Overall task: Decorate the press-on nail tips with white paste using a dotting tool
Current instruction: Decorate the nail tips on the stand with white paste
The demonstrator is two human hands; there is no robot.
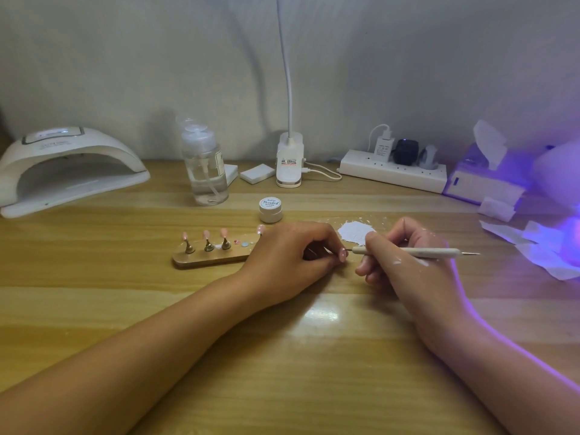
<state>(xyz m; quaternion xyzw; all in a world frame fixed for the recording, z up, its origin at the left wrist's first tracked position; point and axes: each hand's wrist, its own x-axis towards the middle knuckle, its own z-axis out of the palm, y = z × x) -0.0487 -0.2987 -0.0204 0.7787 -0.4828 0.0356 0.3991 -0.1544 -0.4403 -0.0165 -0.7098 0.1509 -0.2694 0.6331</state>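
My left hand point(292, 255) rests on the wooden table and pinches a small stand with a pink nail tip point(343, 255) at its fingertips. My right hand point(405, 262) grips a white dotting tool point(408, 251) held level, and its fine left point touches the pink nail tip. White smears mark the back of my right hand. A patch of white paste point(356, 231) lies on the table just behind the two hands. A gold holder bar point(213, 257) left of my left hand carries three more pink nail tips point(205, 235) on small stands. A small white paste jar point(270, 209) stands closed behind.
A white nail lamp point(69, 167) sits at the far left. A clear pump bottle point(205, 166), a clip lamp base point(290, 161) and a power strip point(394, 171) line the back. A tissue box point(483, 180) and crumpled tissues point(549, 246) lie at the right in purple light.
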